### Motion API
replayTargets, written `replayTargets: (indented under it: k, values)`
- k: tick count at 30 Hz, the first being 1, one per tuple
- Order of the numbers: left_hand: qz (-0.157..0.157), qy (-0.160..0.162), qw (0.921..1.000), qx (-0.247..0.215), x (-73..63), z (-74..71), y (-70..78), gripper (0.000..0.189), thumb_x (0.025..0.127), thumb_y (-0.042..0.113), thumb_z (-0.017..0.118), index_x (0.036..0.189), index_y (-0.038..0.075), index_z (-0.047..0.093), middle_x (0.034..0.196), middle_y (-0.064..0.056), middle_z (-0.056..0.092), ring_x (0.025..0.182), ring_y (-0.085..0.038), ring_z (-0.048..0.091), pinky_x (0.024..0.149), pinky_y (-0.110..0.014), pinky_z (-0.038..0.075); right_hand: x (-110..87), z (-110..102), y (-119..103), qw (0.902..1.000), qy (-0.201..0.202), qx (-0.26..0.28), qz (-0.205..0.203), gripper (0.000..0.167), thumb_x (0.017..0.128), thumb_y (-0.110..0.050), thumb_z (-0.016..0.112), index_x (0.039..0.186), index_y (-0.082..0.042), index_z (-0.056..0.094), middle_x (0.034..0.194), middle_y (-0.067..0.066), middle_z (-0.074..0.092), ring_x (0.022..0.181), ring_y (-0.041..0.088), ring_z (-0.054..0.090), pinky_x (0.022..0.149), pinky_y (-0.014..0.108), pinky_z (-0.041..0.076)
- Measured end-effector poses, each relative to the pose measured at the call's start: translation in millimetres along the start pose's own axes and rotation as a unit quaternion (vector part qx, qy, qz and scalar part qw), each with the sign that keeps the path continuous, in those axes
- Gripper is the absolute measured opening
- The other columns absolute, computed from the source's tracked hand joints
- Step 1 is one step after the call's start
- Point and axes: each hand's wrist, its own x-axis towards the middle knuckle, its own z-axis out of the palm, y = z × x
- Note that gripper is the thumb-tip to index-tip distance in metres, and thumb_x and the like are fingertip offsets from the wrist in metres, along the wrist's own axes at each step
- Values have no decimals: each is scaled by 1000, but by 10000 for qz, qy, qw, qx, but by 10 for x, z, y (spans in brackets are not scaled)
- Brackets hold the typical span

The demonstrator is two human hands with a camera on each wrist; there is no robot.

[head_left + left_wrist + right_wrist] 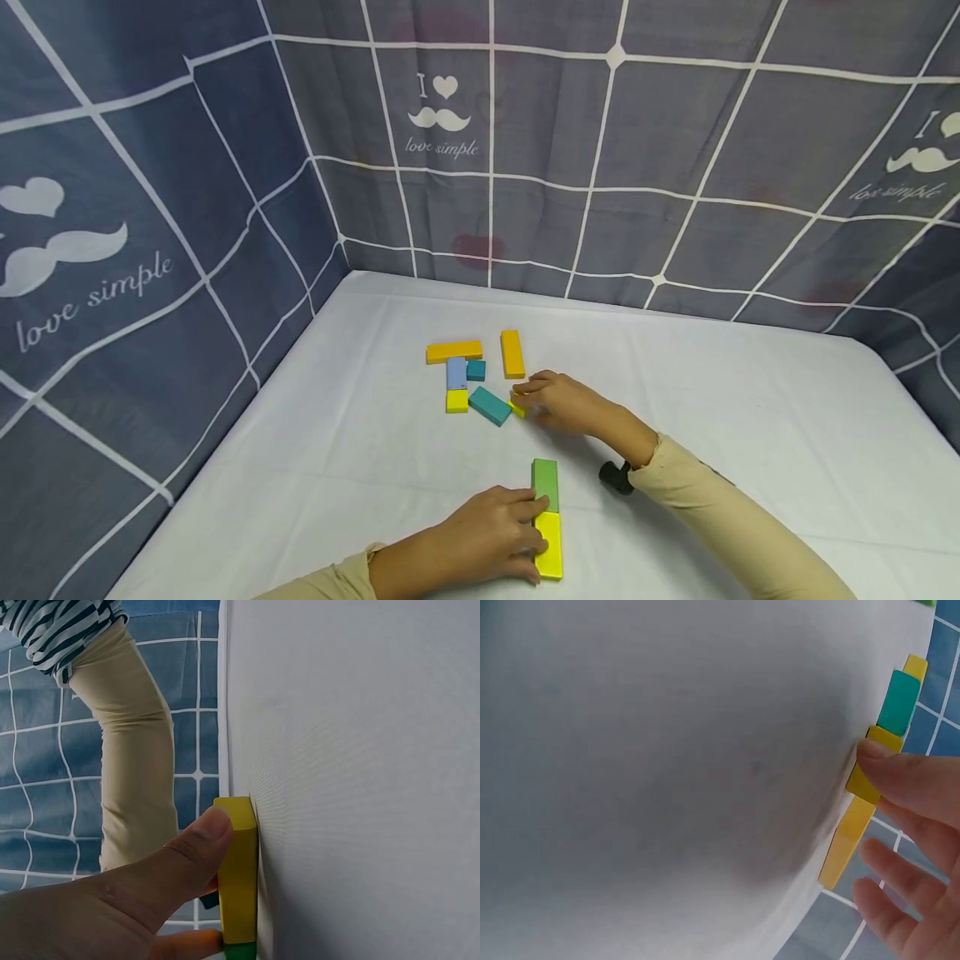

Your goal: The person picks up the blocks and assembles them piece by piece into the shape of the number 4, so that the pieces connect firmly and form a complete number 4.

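Observation:
Near the table's front, my left hand (491, 533) holds a long yellow block (551, 550), its thumb against the block's near end in the left wrist view. A fingertip touches the green block (545, 483), which lies end to end with the yellow one. Farther back, my right hand (566, 404) pinches a small yellow block (874, 765) between thumb and finger, its other fingers spread loosely. That block is mostly covered by the fingers in the head view. Just left of it lies a teal block (490, 406), tilted.
Behind and left of the right hand are an orange-yellow bar (453, 352), another upright-lying bar (512, 354), a lilac-blue block (456, 373), a small dark teal block (476, 370) and a yellow block (457, 402). Patterned curtains (540, 117) border the white tabletop (360, 433).

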Motion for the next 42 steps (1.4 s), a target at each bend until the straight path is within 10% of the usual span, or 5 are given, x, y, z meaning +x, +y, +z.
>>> replayTargets:
  k: [27, 42]
  values:
    - [-85, 34, 9998, -150, -8, -9, -3, 29, 80, 51, 60, 93, 28, 72, 118, -4, 63, 109, -17, 59, 84, -23, 49, -368, -57, -179, 9965, 703, -155, 431, 30, 68, -24, 79, 97, -17, 73, 90, -5, 69, 83, 13, 51, 69, 27, 41]
    - [-23, 3, 9998, -193, 15, 21, -20, 30, 81, 52, 59, 94, 28, 71, 118, -4, 63, 110, -16, 59, 86, -22, 48, -451, -52, -191, 9991, 299, 151, 274, 27, 71, -20, 77, 98, -17, 73, 90, -3, 69, 81, 13, 51, 67, 24, 42]
